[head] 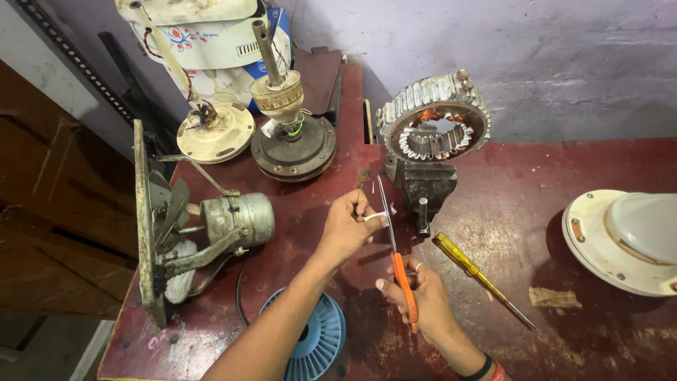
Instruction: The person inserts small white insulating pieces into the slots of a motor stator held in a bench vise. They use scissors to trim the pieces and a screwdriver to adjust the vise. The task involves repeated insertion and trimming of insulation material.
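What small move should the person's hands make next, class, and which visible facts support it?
Probably close the scissors on the small white strip. The right hand grips the orange handles, the blades point up beside the strip, and the left hand pinches that strip right against them, above the red bench.

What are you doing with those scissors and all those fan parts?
A person stands over a dark red workbench. The right hand holds orange-handled scissors, blades up and open. The left hand pinches a small white strip against the blades. Just behind, a vise clamps a motor stator with copper windings. A yellow-handled screwdriver lies to the right, and an exhaust fan lies to the left.
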